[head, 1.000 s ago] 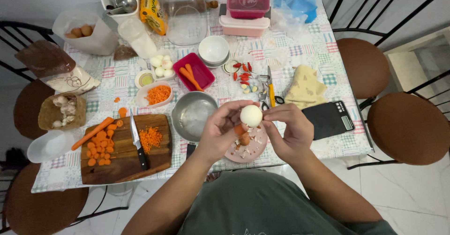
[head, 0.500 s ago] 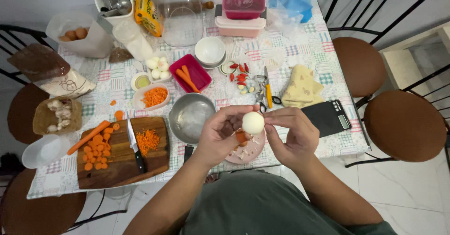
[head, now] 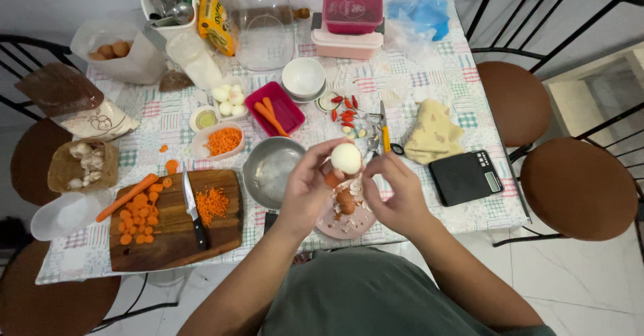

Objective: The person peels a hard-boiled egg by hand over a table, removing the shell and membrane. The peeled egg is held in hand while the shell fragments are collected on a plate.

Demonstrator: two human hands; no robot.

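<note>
A white egg (head: 346, 157) is showing between the hands, above a pink plate (head: 347, 220) carrying brown shell bits. The tablecloth (head: 436, 84) is showing a pastel patchwork check. Orange carrot slices (head: 137, 208) are lying on a dark brown cutting board (head: 173, 232) beside a black-handled knife (head: 194, 210). A magenta tray (head: 287, 111) is holding orange carrot sticks. Red chillies (head: 344, 111) are sitting near a yellow cloth (head: 433, 133) and a black scale (head: 465, 177).

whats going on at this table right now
A person holds a peeled white egg in the left hand, with the right hand picking at it. Directly below sits a pink plate with brown shell bits and an unpeeled egg. An empty metal bowl stands left of it, and further left a wooden cutting board holds sliced carrot and a knife.
</note>
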